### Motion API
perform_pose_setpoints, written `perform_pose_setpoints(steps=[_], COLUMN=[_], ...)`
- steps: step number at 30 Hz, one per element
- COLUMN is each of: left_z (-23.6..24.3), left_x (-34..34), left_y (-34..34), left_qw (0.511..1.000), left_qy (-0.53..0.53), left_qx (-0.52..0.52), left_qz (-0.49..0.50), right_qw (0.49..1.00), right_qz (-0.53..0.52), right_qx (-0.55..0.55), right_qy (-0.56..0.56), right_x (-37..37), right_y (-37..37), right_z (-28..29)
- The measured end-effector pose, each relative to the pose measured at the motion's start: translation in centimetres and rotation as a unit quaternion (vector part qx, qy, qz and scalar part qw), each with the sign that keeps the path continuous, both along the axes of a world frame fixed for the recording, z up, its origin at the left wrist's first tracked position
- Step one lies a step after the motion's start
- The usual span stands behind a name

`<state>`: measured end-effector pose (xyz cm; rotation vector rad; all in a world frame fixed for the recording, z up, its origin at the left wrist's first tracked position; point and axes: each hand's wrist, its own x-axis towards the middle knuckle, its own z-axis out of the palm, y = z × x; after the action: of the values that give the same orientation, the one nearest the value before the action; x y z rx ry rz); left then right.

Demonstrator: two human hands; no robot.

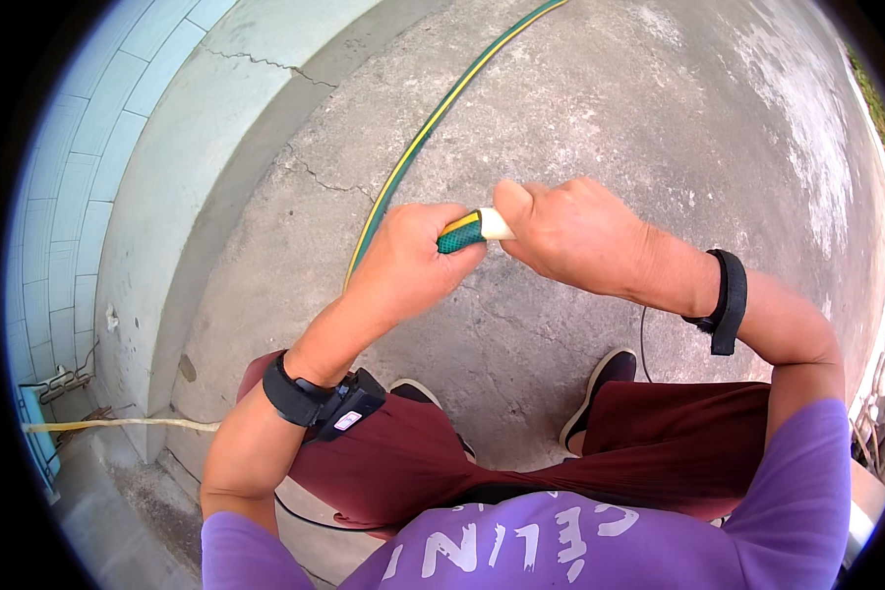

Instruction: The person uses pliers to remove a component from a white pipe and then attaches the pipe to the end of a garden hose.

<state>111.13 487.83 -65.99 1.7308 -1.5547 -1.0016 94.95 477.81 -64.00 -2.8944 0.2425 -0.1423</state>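
Note:
A green garden hose with a yellow stripe is held up in front of me. My left hand is wrapped round it just short of its end. At that end sits a smooth white piece, partly covered by my fingers; I cannot tell whether it is a fitting or a wrapping. My right hand is closed on the white piece, its thumb on top and its fingers curled under. Only a short stretch of hose and white piece shows between the two hands.
Beyond my left hand the hose curves away over the cracked concrete ground. A raised concrete ledge and a pale tiled wall stand at left. A yellowish hose or cord runs at lower left. Thin black cable hangs near my right shoe.

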Motion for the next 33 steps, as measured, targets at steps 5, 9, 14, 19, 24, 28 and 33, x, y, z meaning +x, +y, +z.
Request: perform_pose_setpoints(steps=[5,9,14,19,24,28,33], left_z=[-0.3,-1.4,-1.6,-1.9,-1.5,-1.5,-1.4], left_x=[-0.1,-0.1,-1.2,-1.6,-1.4,-1.4,-0.6], left_y=[0.2,0.6,-0.2,-0.5,-0.7,-0.4,0.0], left_qw=[0.99,0.972,0.959,0.927,0.911,0.908,0.969], left_qy=[-0.129,-0.217,-0.251,-0.343,-0.369,-0.375,-0.228], left_qx=[-0.045,-0.089,-0.128,-0.154,-0.183,-0.184,-0.074], left_qz=[0.022,0.007,0.027,-0.005,-0.008,-0.003,-0.051], right_qw=[0.999,0.991,0.959,0.934,0.914,0.937,0.987], right_qz=[-0.005,-0.025,-0.073,-0.079,-0.1,-0.08,-0.023], right_qx=[0.041,0.128,0.272,0.347,0.391,0.341,0.159], right_qy=[0.018,0.03,0.033,0.025,0.029,0.017,0.012], right_x=[0.5,0.4,-0.6,-1.3,-1.1,-0.9,-1.1], right_y=[0.1,0.5,0.3,0.3,0.7,1.0,1.0], right_z=[-1.7,-2.3,-2.4,-1.7,-1.4,-2.2,-3.1])
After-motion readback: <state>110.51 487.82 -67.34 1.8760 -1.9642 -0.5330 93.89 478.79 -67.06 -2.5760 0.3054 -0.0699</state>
